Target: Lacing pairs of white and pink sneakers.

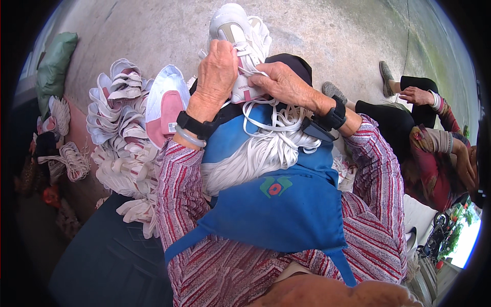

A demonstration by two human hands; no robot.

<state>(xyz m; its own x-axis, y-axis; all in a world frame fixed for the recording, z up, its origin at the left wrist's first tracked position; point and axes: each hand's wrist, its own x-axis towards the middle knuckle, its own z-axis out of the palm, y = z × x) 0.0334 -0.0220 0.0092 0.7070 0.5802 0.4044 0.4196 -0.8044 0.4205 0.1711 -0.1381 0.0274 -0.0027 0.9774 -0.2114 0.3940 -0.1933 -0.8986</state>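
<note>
A white, beige and pink shoe upper (232,33) lies ahead of me over my knees, toe pointing away. My left hand (217,71) is closed at its left side by the lacing; the fingertips are partly hidden. From the right, my right hand (281,84) pinches a white shoelace (249,69) beside the eyelets. The lace crosses the front of the upper. A thick bundle of loose white shoelaces (261,158) rests on my lap, on the blue apron (276,215), with some strands looping up toward the shoe upper.
Stacked white and pink shoe uppers (125,123) stand at my left, with a pink-lined upper (168,105) close to my left forearm. Farther left are a tied lace bundle (74,161) and a green sack (55,64). Another person (434,138) sits at the right.
</note>
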